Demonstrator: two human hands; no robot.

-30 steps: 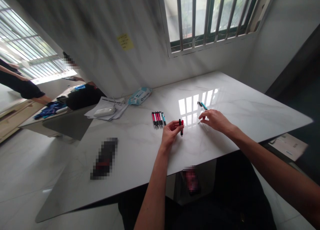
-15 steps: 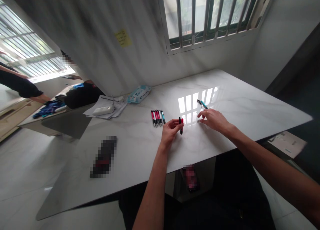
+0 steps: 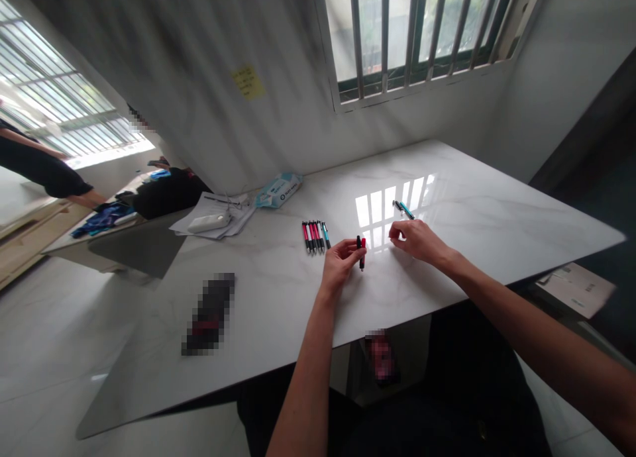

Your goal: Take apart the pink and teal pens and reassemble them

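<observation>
My left hand (image 3: pixel 340 263) is closed in a pinch on a red and black pen (image 3: pixel 363 253), held roughly upright just above the table. A black piece (image 3: pixel 358 241) sticks up beside the red part in the same fingers. My right hand (image 3: pixel 411 238) rests low at the tabletop, fingertips pressed together; whatever is in them, if anything, is hidden. Beyond it lie a blue pen (image 3: pixel 406 210) and a dark piece (image 3: pixel 397 205). Left of my left hand, several pens (image 3: pixel 313 237), red, white and blue, lie side by side in a row.
On the white marbled table (image 3: pixel 258 311) lie a blue wipes pack (image 3: pixel 281 191), papers (image 3: pixel 233 224) with a white device (image 3: pixel 209 221), and a blurred dark object (image 3: pixel 209 314). Another person (image 3: pixel 42 162) stands at the far left. A barred window (image 3: pixel 422 33) is ahead.
The fingers of my right hand have closed together and shifted slightly left. My left hand keeps its hold on the pen. The view has moved a little.
</observation>
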